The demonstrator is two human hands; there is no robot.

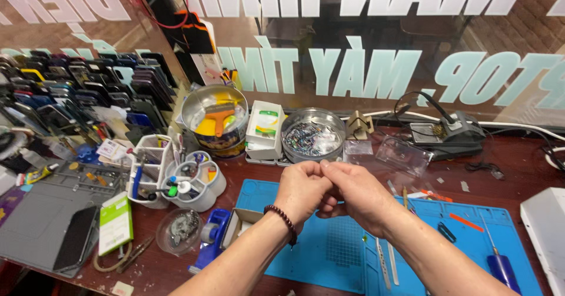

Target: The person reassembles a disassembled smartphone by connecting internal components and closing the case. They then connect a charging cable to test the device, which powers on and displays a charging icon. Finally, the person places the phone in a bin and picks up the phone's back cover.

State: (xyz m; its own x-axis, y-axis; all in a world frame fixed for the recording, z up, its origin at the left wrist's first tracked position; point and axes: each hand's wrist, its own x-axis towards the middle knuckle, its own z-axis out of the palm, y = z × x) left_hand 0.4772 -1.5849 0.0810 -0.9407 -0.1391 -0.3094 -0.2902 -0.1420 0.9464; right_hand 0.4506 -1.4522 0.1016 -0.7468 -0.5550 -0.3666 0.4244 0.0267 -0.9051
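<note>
- Nearest the viewer, over the blue work mat: two forearms crossing its near edge, a dark bead bracelet on the left wrist.
- Along the mat's right part: thin metal pry tools, a blue-handled screwdriver, a small orange strip; open blue surface left of these.
- Left of the mat: a blue tape dispenser, a small cardboard box, a white tool caddy.
- Above the mat's middle: left hand and right hand pressed together, fingers curled, thumbs and forefingers pinched at one spot; whatever sits between them too small to make out.
- Beyond the mat's far edge: a round tin of small parts, a clear plastic cover, a soldering station further right.
- Far left of the mat: rows of phones against the window.
</note>
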